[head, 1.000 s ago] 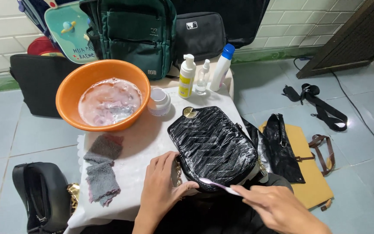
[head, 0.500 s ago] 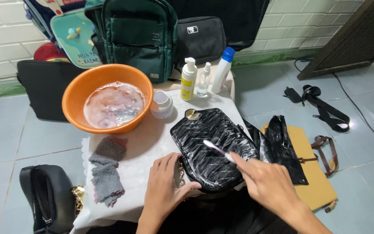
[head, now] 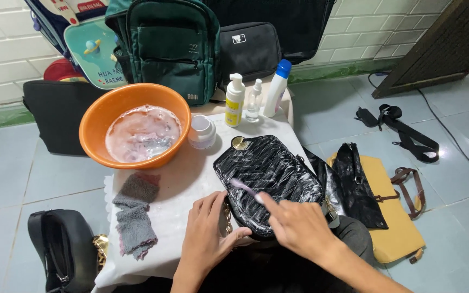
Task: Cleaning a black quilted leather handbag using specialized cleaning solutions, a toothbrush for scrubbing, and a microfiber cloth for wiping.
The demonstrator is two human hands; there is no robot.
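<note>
**Inspector:** Report the position of the black quilted handbag point(head: 270, 179).

**Observer:** It lies flat on the white-covered bench point(head: 183, 179), toward the near right corner, its round gold clasp point(head: 239, 142) pointing at the far side. The glossy surface carries whitish streaks. A gold chain point(head: 227, 217) shows at its near left edge.

**Inspector:** State of the hands?

**Observer:** The left hand point(head: 208, 230) rests on the bench at the bag's near left corner, fingers loosely curled, thumb pressed against the bag's lower edge beside the chain. It steadies the bag; it grips nothing else. The right hand point(head: 297, 225) is closed around a pale lilac toothbrush point(head: 245, 189), whose head lies on the bag's front panel, left of centre.

**Inspector:** Surroundings on the bench?

**Observer:** An orange basin point(head: 135, 126) of cloudy, sudsy water stands at the far left. Just beside it is a small white jar point(head: 202, 131). Behind that stand a yellow-labelled pump bottle point(head: 234, 101), a clear spray bottle point(head: 254, 101) and a white bottle with a blue cap point(head: 277, 88). Two grey cloths point(head: 135, 212) lie at the near left.

**Inspector:** The floor?

**Observer:** A tan bag with a black pouch on it point(head: 373, 203) lies to the right; a black bag point(head: 61, 249) sits at the lower left.
</note>
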